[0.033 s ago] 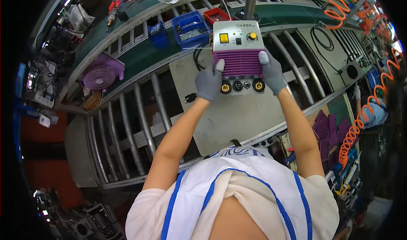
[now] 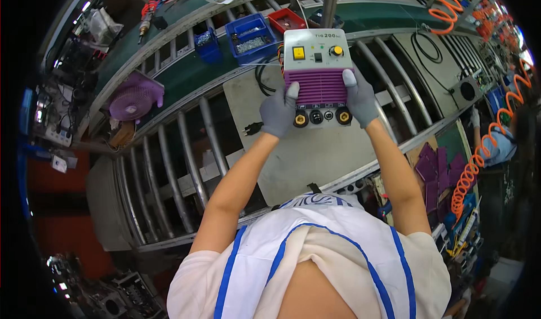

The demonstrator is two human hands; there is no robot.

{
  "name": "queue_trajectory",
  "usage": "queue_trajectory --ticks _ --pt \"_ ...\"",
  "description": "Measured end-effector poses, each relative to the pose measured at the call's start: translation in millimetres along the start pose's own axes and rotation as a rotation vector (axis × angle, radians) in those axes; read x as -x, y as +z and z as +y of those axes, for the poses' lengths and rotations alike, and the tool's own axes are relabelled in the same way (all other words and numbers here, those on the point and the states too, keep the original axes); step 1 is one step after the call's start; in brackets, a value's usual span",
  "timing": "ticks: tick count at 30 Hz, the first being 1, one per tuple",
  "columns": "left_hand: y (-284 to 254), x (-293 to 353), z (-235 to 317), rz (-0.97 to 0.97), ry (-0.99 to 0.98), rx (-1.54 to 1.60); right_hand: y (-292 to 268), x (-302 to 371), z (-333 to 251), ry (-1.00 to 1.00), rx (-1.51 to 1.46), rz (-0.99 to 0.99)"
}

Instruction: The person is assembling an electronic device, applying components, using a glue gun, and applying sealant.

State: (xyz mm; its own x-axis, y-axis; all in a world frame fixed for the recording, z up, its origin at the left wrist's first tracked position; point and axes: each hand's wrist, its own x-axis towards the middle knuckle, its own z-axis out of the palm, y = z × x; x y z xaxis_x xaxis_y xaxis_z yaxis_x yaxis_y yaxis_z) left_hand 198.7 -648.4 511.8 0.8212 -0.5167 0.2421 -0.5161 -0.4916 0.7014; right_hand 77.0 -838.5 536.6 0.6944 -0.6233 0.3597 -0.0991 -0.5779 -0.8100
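Observation:
A welding machine [image 2: 318, 85] with a white-and-purple front panel is between my two hands, its panel facing up toward me. On the panel are a yellow switch, a yellow-centred knob, purple louvres and a row of round sockets. My left hand [image 2: 280, 109], in a grey glove, grips its left side with the thumb on the panel edge. Gripping the right side is my right hand [image 2: 362, 98], gloved alike, its thumb beside the louvres. The fingers under both sides are hidden. Beneath the machine lies a grey board [image 2: 298, 169]; a black plug [image 2: 253, 128] rests near my left wrist.
Metal rollers [image 2: 186, 150] run along the line on both sides of the board. Beyond are a blue bin [image 2: 251, 40] of small metal parts, a red bin [image 2: 286, 20] and a purple fan [image 2: 132, 102]. An orange coiled hose [image 2: 468, 186] hangs at right, near another person's sleeve [image 2: 499, 149].

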Motion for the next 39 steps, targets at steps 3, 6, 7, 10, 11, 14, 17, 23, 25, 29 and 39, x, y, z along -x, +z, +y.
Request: queue_trajectory --ticks 3,6,7,10,11,14,17,23,25,29,39 --pt "16 43 0 0.014 0.117 0.153 -12 50 27 -0.047 0.005 0.043" --pt "37 89 -11 -0.165 0.184 0.129 -20 112 70 0.049 0.120 0.084" --pt "44 103 -18 -0.229 0.197 0.119 -21 132 85 0.032 0.131 0.103" --pt "66 145 -42 -0.479 0.212 -0.021 -30 193 120 0.137 0.176 -0.035" --pt "71 160 -52 -0.522 0.213 -0.010 -35 212 129 0.173 0.279 -0.180" --pt "78 195 -78 -0.700 0.055 0.111 -50 254 144 0.257 0.478 -0.442" --pt "73 188 -109 -0.921 -0.008 -0.011 -59 270 136 0.321 0.314 -0.313" --pt "31 47 -115 -0.379 -0.321 0.519 -56 232 63 0.134 0.061 -0.109" --pt "42 -26 -87 -0.244 -0.403 0.848 -49 213 45 0.305 -0.015 -0.110" --pt "87 -135 -37 -0.431 -0.770 0.875 -59 194 45 0.311 0.179 -0.180" --pt "141 -186 -34 -0.411 -1.004 0.597 -79 187 94 0.380 -0.325 -0.197"
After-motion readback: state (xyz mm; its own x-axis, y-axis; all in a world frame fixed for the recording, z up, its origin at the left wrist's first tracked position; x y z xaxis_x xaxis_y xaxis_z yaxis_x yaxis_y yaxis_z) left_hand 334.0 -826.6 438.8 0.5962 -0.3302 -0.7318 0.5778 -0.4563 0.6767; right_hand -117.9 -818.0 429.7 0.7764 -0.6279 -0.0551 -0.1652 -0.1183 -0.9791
